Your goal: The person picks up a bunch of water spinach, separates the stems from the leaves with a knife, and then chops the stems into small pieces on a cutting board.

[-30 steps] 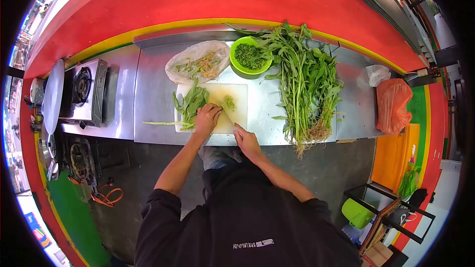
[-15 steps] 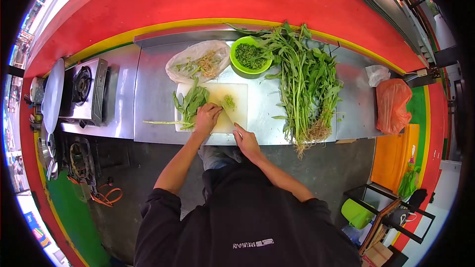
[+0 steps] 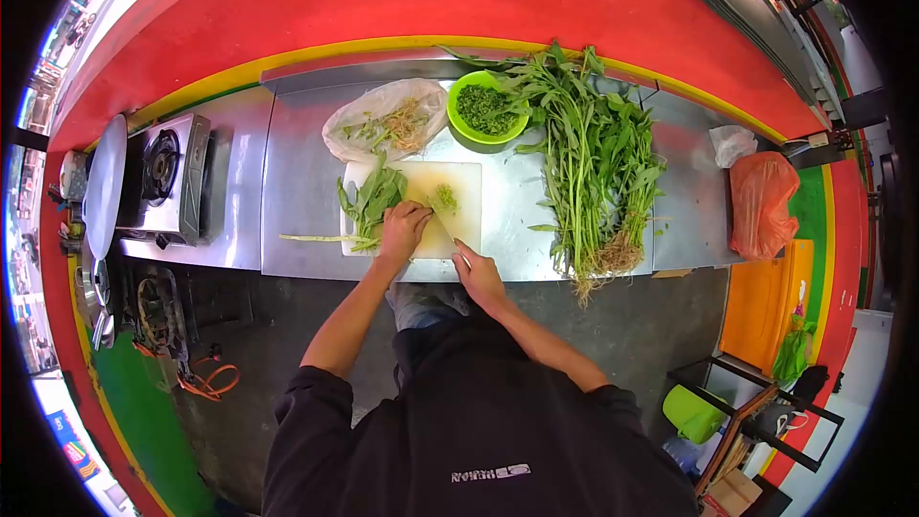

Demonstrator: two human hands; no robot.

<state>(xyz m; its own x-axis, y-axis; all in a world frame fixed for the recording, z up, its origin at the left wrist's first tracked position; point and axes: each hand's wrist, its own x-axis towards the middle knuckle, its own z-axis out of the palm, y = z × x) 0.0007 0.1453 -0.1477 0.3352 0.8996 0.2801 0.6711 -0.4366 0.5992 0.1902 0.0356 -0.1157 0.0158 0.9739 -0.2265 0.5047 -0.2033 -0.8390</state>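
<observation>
On a white cutting board (image 3: pixel 464 239), my left hand (image 3: pixel 404 230) has its fingers bent together over a bunch of leafy greens (image 3: pixel 376 199); the stems run beneath the fingers and are mostly hidden. My right hand (image 3: pixel 478 273), low at the board's front edge, is closed around the handle of a knife (image 3: pixel 445 229). Its blade points up and left, its tip close to my left fingertips. Beside the blade lies a small pile of chopped green pieces (image 3: pixel 445 198). One long pale stalk (image 3: pixel 316 237) sticks out past the board's left edge.
Behind the board sit a plastic bag (image 3: pixel 345 124) with root trimmings and a green bowl (image 3: pixel 486 142) of chopped greens. A large heap of rooted greens (image 3: pixel 584 163) lies to the right, then an orange bag (image 3: pixel 762 206). A gas stove (image 3: pixel 165 177) stands at left.
The whole view has shifted very slightly. Both hands keep nearly the same place on the board, with the knife still beside my left fingers.
</observation>
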